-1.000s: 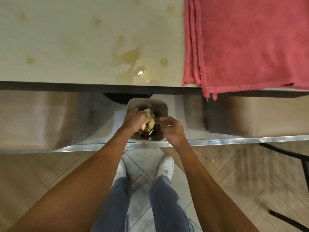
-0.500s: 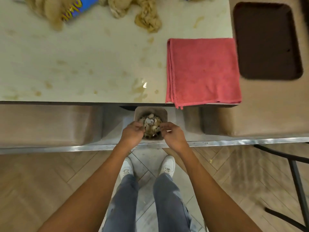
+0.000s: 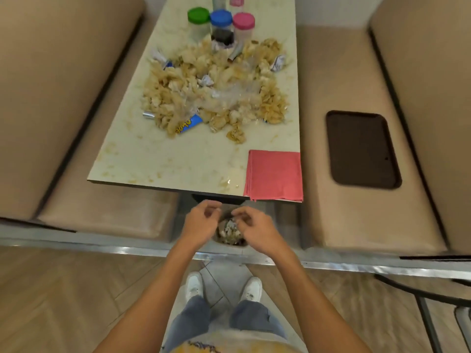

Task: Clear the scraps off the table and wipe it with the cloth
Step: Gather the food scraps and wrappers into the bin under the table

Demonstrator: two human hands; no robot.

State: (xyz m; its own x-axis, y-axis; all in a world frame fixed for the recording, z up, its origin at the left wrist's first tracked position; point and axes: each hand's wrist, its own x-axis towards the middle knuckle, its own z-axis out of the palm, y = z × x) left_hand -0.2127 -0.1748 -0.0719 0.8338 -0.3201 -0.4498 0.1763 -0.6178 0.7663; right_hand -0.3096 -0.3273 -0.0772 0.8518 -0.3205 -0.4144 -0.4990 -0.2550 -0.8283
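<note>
Both hands are down over the little trash bin (image 3: pixel 229 243) tucked under the near end of the tabletop (image 3: pixel 165 161). The left hand (image 3: pixel 201 224) and right hand (image 3: pixel 256 231) hover just above the bin's mouth. The fingers (image 3: pixel 240 213) are loosely curled and, far as I can tell, holding nothing. The bin's already got crumpled stuff in it.

To me this looks like the tail end of a dump run, so we're in the scrap-clearing step and nowhere near done. The big pile of scraps (image 3: pixel 216 90) (crumpled yellowish paper, wrappers, some clear plastic) sits mid-tabletop. It runs right up against the three lidded jars (image 3: pixel 220 24) at the far end.

The red cloth (image 3: pixel 274 174) is folded on the near right corner, apart from the pile. My guess for the next move is reaching up for another handful, minding those jars. Wiping the stains comes after that.
</note>
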